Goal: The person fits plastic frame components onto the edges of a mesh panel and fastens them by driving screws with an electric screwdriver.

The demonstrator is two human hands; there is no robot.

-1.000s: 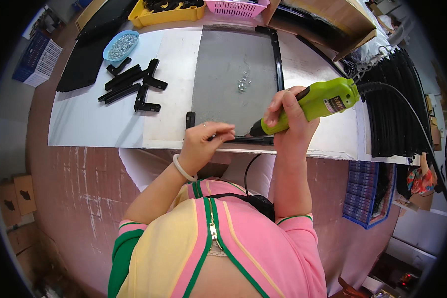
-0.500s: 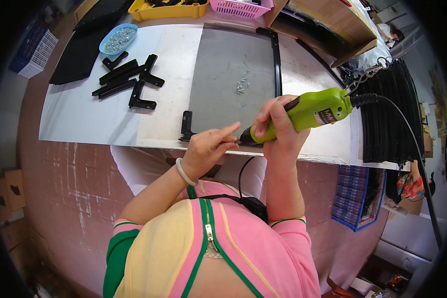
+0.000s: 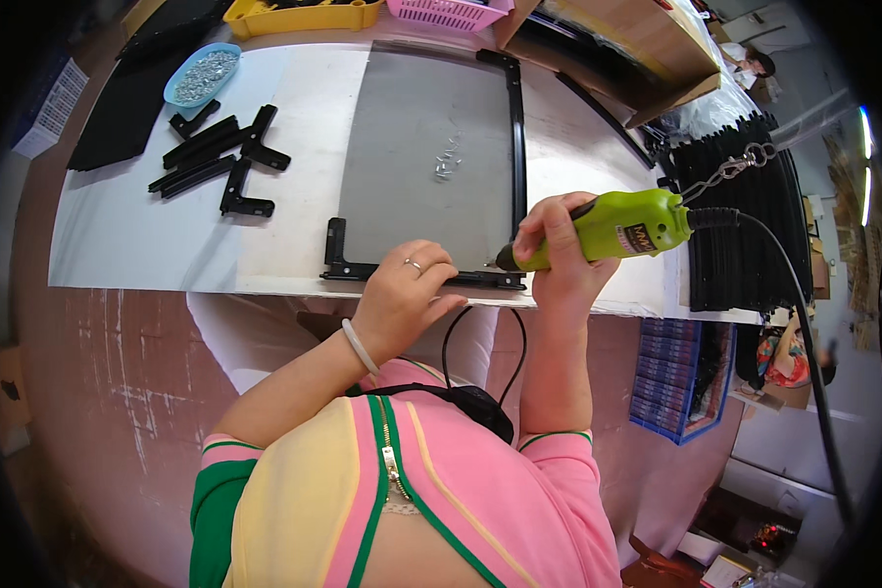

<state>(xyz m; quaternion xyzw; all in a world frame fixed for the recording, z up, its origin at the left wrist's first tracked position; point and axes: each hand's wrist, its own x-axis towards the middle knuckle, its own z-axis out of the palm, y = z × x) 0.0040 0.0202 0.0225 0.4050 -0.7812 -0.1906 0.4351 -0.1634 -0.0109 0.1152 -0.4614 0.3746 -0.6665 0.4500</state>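
My right hand (image 3: 563, 260) is wrapped round a green electric screwdriver (image 3: 627, 223) with a black nose, which hangs by a hook and chain. Its tip points left, just over the near black rail (image 3: 475, 278) close to the right corner. My left hand (image 3: 402, 294) lies at that rail, fingers extended and thumb apart, with no object visible in it. The rail belongs to a black frame round a grey sheet (image 3: 426, 147). One corner bracket (image 3: 335, 245) sits at its near left, another (image 3: 502, 63) at its far right; a long side rail (image 3: 517, 147) joins the right side.
Loose black brackets and bars (image 3: 230, 157) lie left of the sheet, by a blue dish of screws (image 3: 202, 76). Yellow (image 3: 304, 20) and pink (image 3: 451, 12) baskets and a cardboard box (image 3: 647, 59) line the back. Stacked black strips (image 3: 745, 225) stand right; the screwdriver's cable (image 3: 804, 323) hangs there.
My left fingers have left their pinch beside the screwdriver tip and spread out further left along the rail. The screwdriver tip has shifted right along the rail. The whole view has slid slightly.
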